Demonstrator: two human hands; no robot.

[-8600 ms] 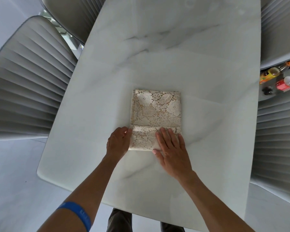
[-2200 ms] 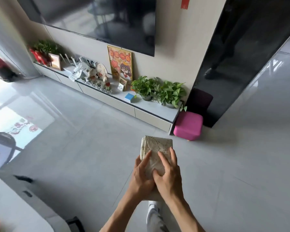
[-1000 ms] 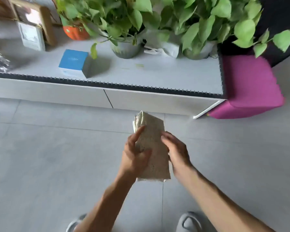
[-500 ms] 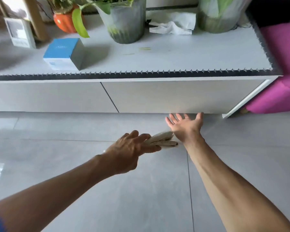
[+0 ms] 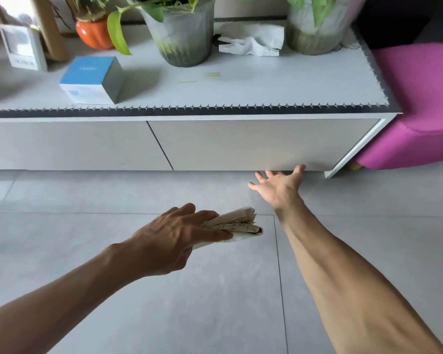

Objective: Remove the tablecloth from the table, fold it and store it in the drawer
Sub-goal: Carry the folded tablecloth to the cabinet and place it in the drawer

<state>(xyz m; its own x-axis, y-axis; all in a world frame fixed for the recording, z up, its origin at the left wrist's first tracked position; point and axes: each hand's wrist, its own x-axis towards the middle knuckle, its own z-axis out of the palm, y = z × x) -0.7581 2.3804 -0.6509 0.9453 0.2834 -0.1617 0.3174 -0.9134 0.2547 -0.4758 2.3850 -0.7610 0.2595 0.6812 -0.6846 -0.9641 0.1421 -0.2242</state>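
Where the grey tiled floor meets the wall, a low white cabinet runs across at twelve o'clock, its right-hand drawer closed. On top sit a blue box, an orange pot, two grey planters and a crumpled tissue; a magenta stool stands at two o'clock.

Over the floor, the left hand holds the folded tablecloth, fingers lying along its upper face, clasping the bundle. At one o'clock the right hand is spread wide, holding nothing, fingertips at the drawer's bottom edge.

Whether they touch it I cannot tell. The left thumb is hidden under the cloth, and the planters are cut off above.
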